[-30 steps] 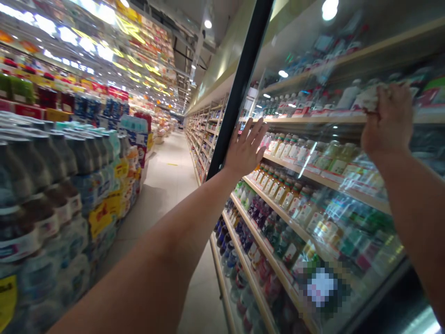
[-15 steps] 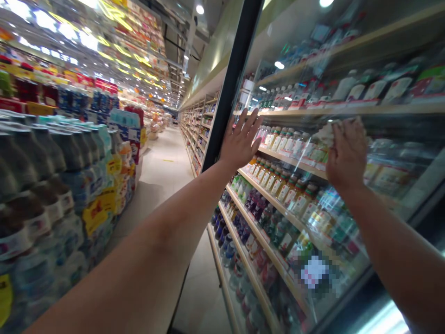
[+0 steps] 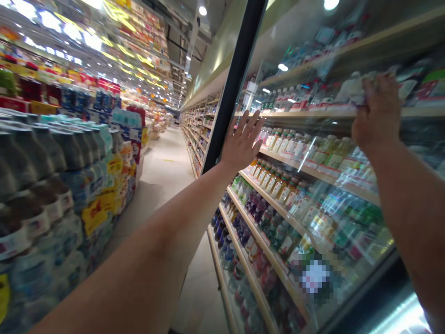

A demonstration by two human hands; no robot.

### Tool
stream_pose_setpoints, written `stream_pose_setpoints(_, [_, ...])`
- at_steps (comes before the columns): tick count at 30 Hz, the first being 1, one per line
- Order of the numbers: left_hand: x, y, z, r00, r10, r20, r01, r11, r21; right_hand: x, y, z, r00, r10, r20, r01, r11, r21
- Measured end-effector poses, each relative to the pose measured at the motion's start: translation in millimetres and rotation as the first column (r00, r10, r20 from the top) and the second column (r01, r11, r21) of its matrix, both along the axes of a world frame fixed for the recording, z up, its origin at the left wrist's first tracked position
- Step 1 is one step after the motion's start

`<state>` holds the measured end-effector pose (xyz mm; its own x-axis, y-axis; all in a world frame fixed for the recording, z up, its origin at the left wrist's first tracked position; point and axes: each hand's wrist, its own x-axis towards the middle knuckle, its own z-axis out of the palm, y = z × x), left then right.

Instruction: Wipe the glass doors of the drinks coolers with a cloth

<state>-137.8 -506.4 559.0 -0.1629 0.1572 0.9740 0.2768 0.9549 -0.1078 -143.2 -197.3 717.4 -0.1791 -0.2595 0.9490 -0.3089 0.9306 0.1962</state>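
**Left hand [image 3: 241,144] spread flat, right hand [image 3: 379,111] on a crumpled pale cloth [image 3: 360,96]**

In the head view, the only one we have, we find the left hand near the middle of the frame, wide open with its fingers fanned apart and nothing in its grasp. Its palm faces a tall transparent glass door [image 3: 307,154], just beside the upright black door frame [image 3: 236,83].

At the upper right, we see the right hand raised before the same glass, its fingers bent over the cloth (blurred, so we cannot tell how tightly it is held). The cloth peeks out at the left of those fingers, against the door.

Through the glass, we make out light wooden shelves [image 3: 306,111] carrying rows of amber, white-labelled bottles [image 3: 278,188], with darker bottles [image 3: 255,208] towards the lower middle. Down the left side of the frame stand stacks of shrink-wrapped plastic bottles [image 3: 45,153] with a bright yellow sign [image 3: 98,211] across them. Between the two sides runs a pale floor [image 3: 156,174] (glossy under the lights).
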Motion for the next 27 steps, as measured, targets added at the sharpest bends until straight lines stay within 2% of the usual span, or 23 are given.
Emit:
stream_pose_setpoints(3, [-2,0,-0.4,1.0,-0.011,-0.015,0.011,1.0,0.002,-5,-4,18.2,1.0,-0.013,0.013,0.014,0.997,-0.077])
stream_pose_setpoints(5, [-4,0,-0.7,1.0,-0.015,-0.023,0.015,1.0,0.001,-7,-7,12.5,1.0,-0.019,-0.006,0.018,0.993,-0.119])
stream_pose_setpoints(7, [-4,1,-0.8,0.999,-0.026,-0.03,0.026,1.0,0.005,-7,-8,-5.7,0.999,-0.013,-0.035,0.009,0.993,-0.117])
stream_pose_setpoints(13, [-3,2,-0.3,0.998,-0.068,-0.015,0.068,0.998,0.02,-1,-1,-81.8,0.992,0.015,-0.125,-0.014,1.0,0.012])
stream_pose_setpoints(15, [-3,2,-0.2,0.998,-0.062,-0.009,0.062,0.998,0.019,0,3,-96.0,0.99,0.032,-0.139,-0.023,0.998,0.061])
stream_pose_setpoints(17, [-4,1,-0.1,0.999,-0.052,-0.009,0.052,0.999,0.017,1,7,-101.1,0.988,0.03,-0.149,-0.018,0.996,0.083])
stream_pose_setpoints(19, [-4,1,-0.2,0.999,-0.046,-0.011,0.047,0.999,0.014,2,8,-98.2,0.989,0.02,-0.146,-0.006,0.996,0.094])
stream_pose_setpoints(22, [-3,1,-0.3,0.999,-0.049,-0.015,0.049,0.999,0.008,5,5,-79.8,0.995,0.007,-0.102,0.005,0.993,0.116])
stream_pose_setpoints(27, [-1,0,-1.2,0.998,-0.051,-0.023,0.051,0.999,0.003,4,-15,-21.5,0.998,-0.051,-0.029,0.053,0.996,0.074])
